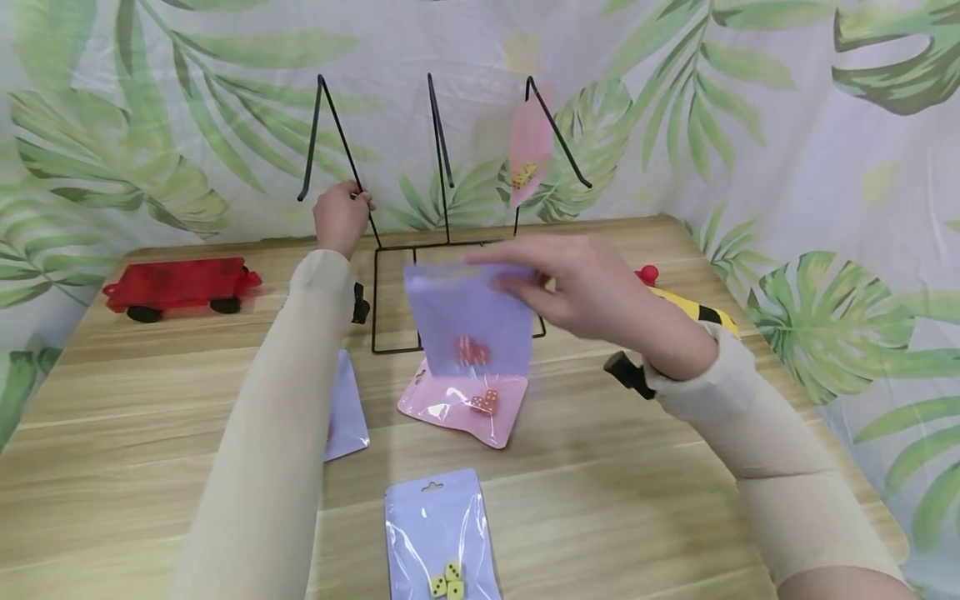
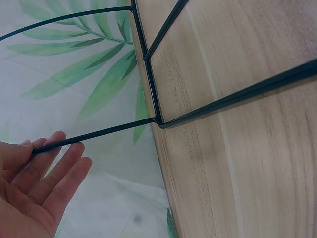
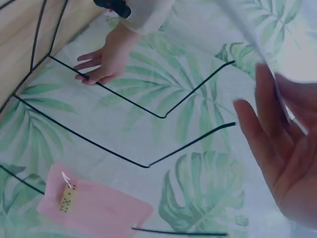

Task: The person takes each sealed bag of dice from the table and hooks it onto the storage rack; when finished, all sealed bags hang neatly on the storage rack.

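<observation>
My left hand (image 1: 341,218) pinches the left upright of a black wire rack (image 1: 374,300), whose three arms end in bent hooks. In the left wrist view, thumb and fingers meet on the rod (image 2: 109,132). My right hand (image 1: 577,283) holds a lilac pouch (image 1: 442,317) with red dice by its upper edge, in front of the rack and slightly blurred. A pink pouch (image 1: 531,137) with yellow dice hangs on the right hook. On the table lie a pink pouch (image 1: 442,404) with orange-red dice and a lilac pouch (image 1: 431,525) with yellow dice. Another lilac pouch (image 1: 348,417) is partly hidden by my left forearm.
A red toy wagon (image 1: 183,283) with black wheels stands at the back left of the wooden table (image 1: 637,483). At the right, behind my right arm, a yellow and black object (image 1: 693,310) is partly hidden. A leaf-patterned cloth (image 1: 750,150) hangs behind.
</observation>
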Available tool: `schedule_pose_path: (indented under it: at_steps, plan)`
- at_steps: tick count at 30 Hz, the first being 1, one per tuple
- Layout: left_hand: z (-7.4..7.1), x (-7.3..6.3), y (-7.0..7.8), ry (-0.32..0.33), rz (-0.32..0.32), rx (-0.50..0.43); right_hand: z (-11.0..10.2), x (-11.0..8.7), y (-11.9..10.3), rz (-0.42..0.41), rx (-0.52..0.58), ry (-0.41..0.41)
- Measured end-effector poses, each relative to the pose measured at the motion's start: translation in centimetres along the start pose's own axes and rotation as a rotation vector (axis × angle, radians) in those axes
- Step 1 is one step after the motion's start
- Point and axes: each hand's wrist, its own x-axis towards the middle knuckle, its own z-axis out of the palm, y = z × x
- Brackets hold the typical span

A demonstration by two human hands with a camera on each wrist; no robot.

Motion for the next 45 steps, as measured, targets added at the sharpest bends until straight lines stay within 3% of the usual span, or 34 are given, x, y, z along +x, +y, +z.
schedule_pose_path:
  at_steps: [6, 11, 23, 28, 33, 39, 45]
  plan:
    - [0.2, 0.1, -0.3, 0.014, 0.002, 0.002, 1.1, 3.8, 1.3, 0.062, -0.017, 0.135]
    - [0.0, 0.0, -0.1, 0.026, 0.008, 0.005, 1.5, 5.5, 2.4, 0.113, -0.023, 0.187]
    - [-0.1, -0.3, 0.1, 0.019, 0.007, -0.026, 1.5, 5.4, 3.4, 0.123, 0.007, 0.228]
    - [-0.3, -0.5, 0.1, 0.012, 0.012, -0.019, 1.4, 5.3, 3.5, 0.219, 0.012, 0.216]
    - [-0.3, -0.3, 0.0, 0.012, 0.011, -0.017, 2.0, 6.3, 4.0, 0.323, -0.052, 0.168]
    - [-0.2, -0.1, -0.2, 0.0, -0.01, -0.023, 3.3, 7.9, 5.3, 0.386, -0.072, 0.213]
    - [-0.1, -0.1, -0.2, 0.021, 0.015, -0.027, 4.4, 9.9, 6.7, 0.476, -0.072, 0.262]
